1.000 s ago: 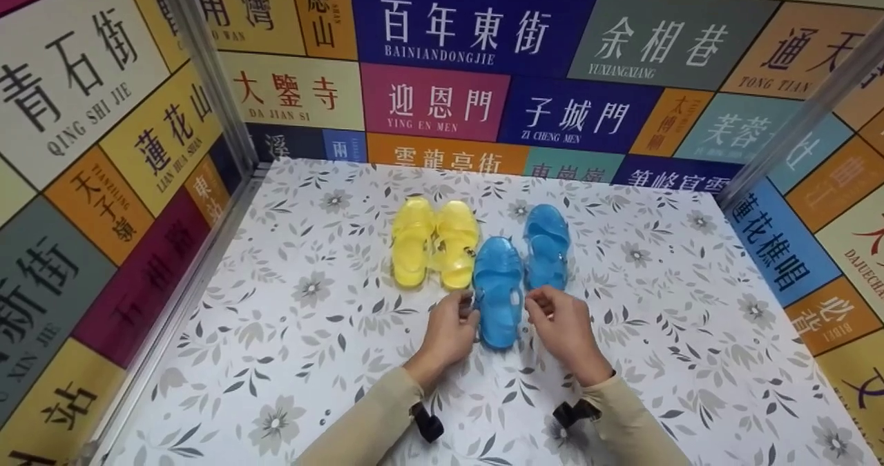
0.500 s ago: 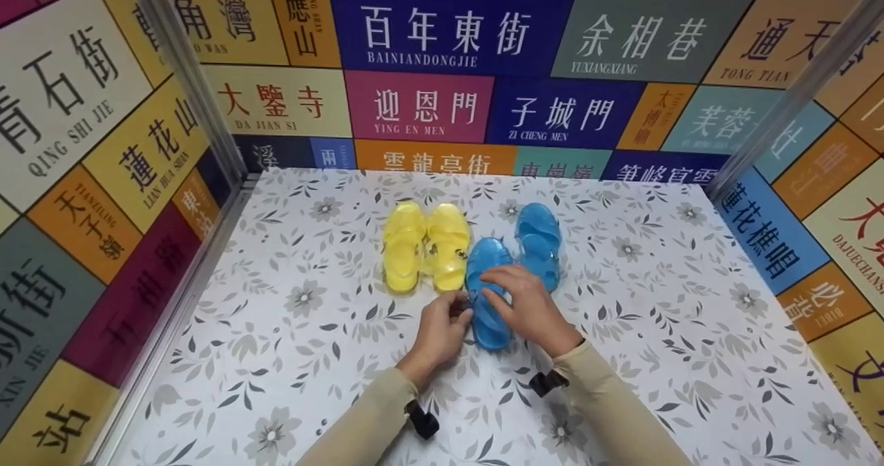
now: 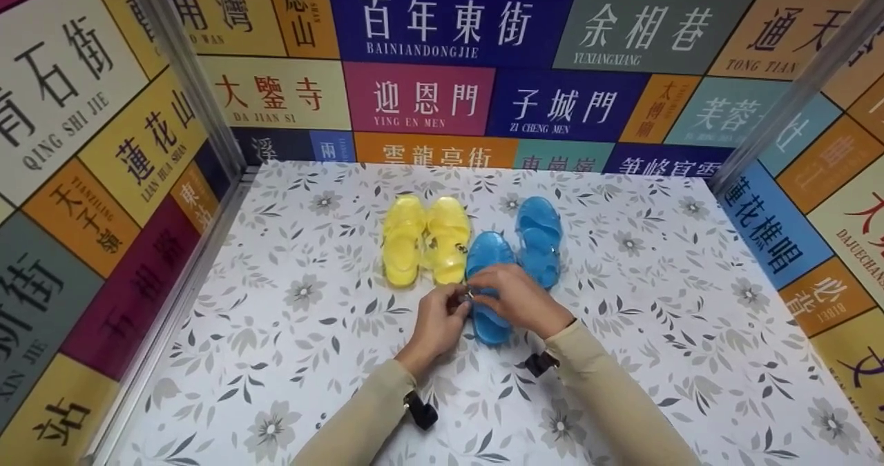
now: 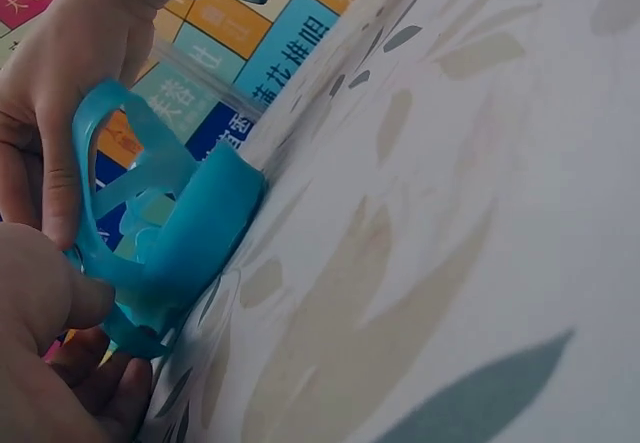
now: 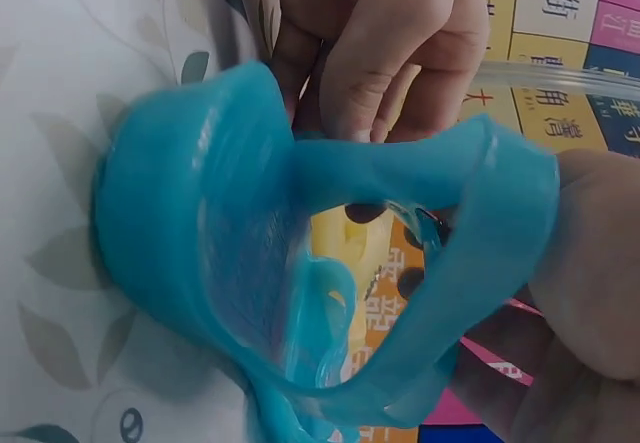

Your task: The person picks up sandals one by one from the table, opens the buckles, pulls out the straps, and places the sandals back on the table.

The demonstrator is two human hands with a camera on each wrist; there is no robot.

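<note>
The nearer blue sandal (image 3: 492, 329) lies toe-away on the table, its middle covered by my right hand (image 3: 519, 300). That hand reaches over from the right and pinches the sandal's strap (image 5: 500, 213) near a small metal buckle (image 5: 432, 225). Low on the sandal's left side, my left hand (image 3: 439, 322) grips the strap's other part with thumb and fingers, close to the right fingertips. In the left wrist view, both my left hand (image 4: 45, 323) and my right hand (image 4: 70, 93) meet at the blue sandal (image 4: 195, 233). The exact fastening is hidden by fingers.
Another blue sandal (image 3: 540, 238) lies just behind and right. Two yellow sandals (image 3: 402, 241) stand side by side at back left. The floral-covered table (image 3: 304, 383) is bordered by walls of coloured street-name signs (image 3: 442, 21) with metal corner posts (image 3: 200, 72).
My right hand has moved left from beside the nearer blue sandal, across its top, to the strap at its left side. My left hand has stayed at that side.
</note>
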